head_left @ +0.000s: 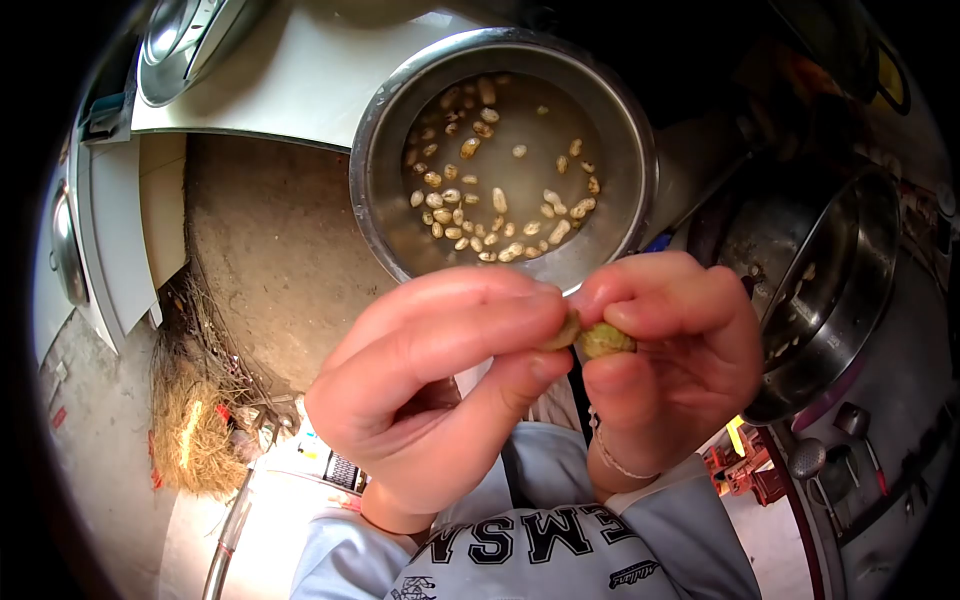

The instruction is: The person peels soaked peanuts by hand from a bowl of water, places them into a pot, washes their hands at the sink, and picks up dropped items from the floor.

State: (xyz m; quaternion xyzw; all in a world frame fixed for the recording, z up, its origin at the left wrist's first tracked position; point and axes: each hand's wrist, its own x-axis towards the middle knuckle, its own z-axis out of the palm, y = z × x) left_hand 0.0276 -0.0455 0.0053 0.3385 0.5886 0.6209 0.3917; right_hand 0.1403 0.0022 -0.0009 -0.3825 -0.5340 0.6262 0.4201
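Note:
Both of my hands meet just in front of a steel basin (370, 215) of cloudy water. Fingertips of my left hand (430, 370) pinch a thin, yellowish-brown piece of peanut shell (564, 332). Right beside it, my right hand (680, 335) grips a greenish-yellow peanut (607, 341) between thumb and fingers. The two pieces are very close, and I cannot tell whether they are still joined. Many pale peanuts (499, 200) lie in the basin's water, mostly along its left and near sides.
The basin stands by a white countertop (300, 70). A large dark wok-like pan (860, 300) is at the right, with a skimmer (807, 458) and a spatula (853, 420) nearby. Straw (195, 440) and twigs lie on the floor at left.

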